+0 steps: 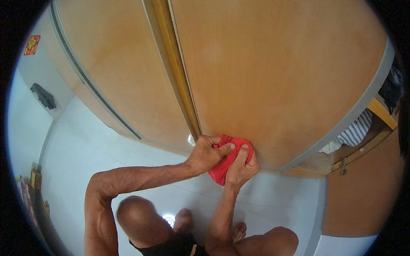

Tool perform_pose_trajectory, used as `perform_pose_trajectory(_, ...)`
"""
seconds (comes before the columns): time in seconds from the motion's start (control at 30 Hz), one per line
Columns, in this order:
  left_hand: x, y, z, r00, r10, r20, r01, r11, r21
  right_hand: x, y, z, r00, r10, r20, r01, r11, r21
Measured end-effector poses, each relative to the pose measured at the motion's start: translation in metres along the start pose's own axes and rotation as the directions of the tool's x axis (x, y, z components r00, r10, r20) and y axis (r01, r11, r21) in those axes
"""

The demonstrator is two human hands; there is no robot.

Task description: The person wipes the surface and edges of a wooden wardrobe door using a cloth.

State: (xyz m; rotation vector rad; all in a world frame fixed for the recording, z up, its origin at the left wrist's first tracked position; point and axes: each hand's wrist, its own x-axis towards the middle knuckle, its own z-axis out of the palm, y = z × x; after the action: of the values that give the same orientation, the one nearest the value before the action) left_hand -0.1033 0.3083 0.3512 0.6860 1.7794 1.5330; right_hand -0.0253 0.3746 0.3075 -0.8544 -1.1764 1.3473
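Observation:
A bunched red cloth [221, 171] is gripped between both hands, low in front of a wooden sliding wardrobe door [275, 73]. My left hand [206, 155] pinches its upper left side with thumb and fingers. On the right side of the cloth, my right hand [241, 168] has its fingers curled into the fabric. Part of the cloth hangs down between the two wrists. Whether the cloth touches the door cannot be told.
Another wardrobe door panel [128, 70] stands to the left, beyond a vertical frame strip [176, 64]. At right, the open wardrobe side shows a striped garment [355, 129]. Pale floor tiles [144, 153] run below. Dark clothing [44, 96] hangs at far left.

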Motion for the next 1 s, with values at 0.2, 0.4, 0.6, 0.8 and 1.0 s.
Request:
perform_pose_trajectory(0.2,-0.010,-0.005,0.019,0.980,0.135,-0.149,-0.110,0.980,0.164,0.006,0.010,-0.006,0.998,-0.065,0.012,0.066,0.995,-0.069)
perform_pose_trajectory(0.4,-0.009,-0.029,0.031,0.909,0.289,-0.302,-0.272,0.957,0.097,0.002,0.006,-0.008,0.999,0.007,0.045,-0.002,0.994,-0.106)
perform_pose_trajectory(0.6,0.002,-0.041,0.046,0.808,0.436,-0.397,-0.372,0.899,0.231,0.002,0.028,-0.009,0.999,0.002,-0.048,-0.004,0.999,-0.042)
perform_pose_trajectory(0.8,0.004,-0.045,0.044,0.769,0.483,-0.418,-0.357,0.868,0.346,0.002,0.023,-0.006,0.999,0.009,-0.040,-0.013,0.995,-0.104)
perform_pose_trajectory(1.0,0.004,-0.049,0.046,0.757,0.485,-0.437,-0.340,0.864,0.371,0.005,0.022,-0.009,0.999,-0.005,-0.042,-0.002,0.987,-0.161)
